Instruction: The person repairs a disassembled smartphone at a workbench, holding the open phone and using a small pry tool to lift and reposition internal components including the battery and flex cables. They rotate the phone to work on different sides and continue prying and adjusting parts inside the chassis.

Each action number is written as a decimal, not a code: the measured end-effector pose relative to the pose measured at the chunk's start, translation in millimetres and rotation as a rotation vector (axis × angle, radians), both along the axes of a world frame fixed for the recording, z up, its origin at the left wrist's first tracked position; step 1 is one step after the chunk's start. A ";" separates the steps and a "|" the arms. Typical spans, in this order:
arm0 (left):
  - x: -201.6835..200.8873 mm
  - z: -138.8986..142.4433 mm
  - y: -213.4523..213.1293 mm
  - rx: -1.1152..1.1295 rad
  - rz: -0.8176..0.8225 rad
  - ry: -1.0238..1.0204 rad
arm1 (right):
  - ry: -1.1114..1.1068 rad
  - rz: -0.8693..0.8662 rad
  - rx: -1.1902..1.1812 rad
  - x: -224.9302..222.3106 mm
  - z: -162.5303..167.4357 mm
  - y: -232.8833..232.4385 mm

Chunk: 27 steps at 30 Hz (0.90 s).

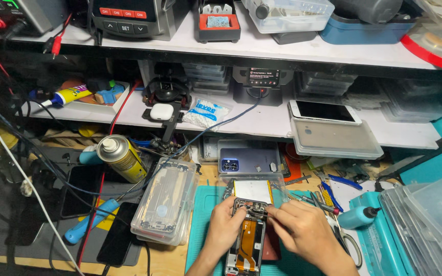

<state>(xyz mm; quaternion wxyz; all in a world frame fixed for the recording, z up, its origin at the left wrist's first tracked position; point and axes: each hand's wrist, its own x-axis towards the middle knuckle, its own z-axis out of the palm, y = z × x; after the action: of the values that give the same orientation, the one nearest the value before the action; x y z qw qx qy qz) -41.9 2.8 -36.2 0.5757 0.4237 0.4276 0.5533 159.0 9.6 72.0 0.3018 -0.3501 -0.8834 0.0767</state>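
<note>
Opened phone [246, 240] lies back-up on the teal mat [203, 214], directly under both hands, long axis running toward the person. Orange flex and bare frame are exposed; the mat presumably keeps it from sliding and catches small parts.

Left hand [224, 225]: fingers curled against the phone's left edge near its upper end, steadying the frame. It is closed round the edge, nothing else in it that I can see.

Right hand [303, 232]: fingertips pinched together at the phone's top section, just below the battery-like pack [253, 190]. Whether a tool or screw sits in the pinch, I cannot tell; the fingers hide it.

Just right of the right hand: tweezers and drivers [323, 197] fanned within easy reach, and a small teal bottle [358, 216]. Left of the left hand: stacked clear trays [166, 202] holding another frame, then a spray can [121, 158]. Beyond both hands, a blue phone back [249, 157] rests in a tray.
</note>
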 end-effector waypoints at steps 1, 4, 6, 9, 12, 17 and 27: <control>0.3 -0.1 0.1 0.001 -0.005 -0.007 | 0.009 -0.016 -0.029 1.0 0.1 -0.6; -1.2 1.4 -0.2 -0.003 -0.009 -0.007 | 0.061 -0.063 -0.124 2.4 -0.6 -1.3; -1.6 3.9 -1.7 -0.020 -0.003 0.016 | 0.128 -0.096 -0.205 3.4 -2.1 -2.1; -1.5 9.7 -3.6 -0.021 0.004 0.035 | 0.234 -0.139 -0.248 1.7 -6.8 -0.6; -2.0 16.3 -5.6 0.004 0.012 0.043 | 0.300 -0.168 -0.258 -1.4 -11.2 2.2; -1.7 23.4 -9.9 -0.003 0.018 0.077 | 0.353 -0.248 -0.270 -6.9 -14.0 4.5; -1.1 23.8 -13.5 0.008 0.055 0.183 | 0.411 -0.175 -0.375 -28.8 -10.3 4.9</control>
<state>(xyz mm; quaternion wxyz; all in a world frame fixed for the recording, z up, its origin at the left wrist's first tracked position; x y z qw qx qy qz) -43.0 -10.7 -12.4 0.5170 0.4627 0.4876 0.5299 130.2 14.4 61.7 0.4099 -0.4518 -0.7407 0.2814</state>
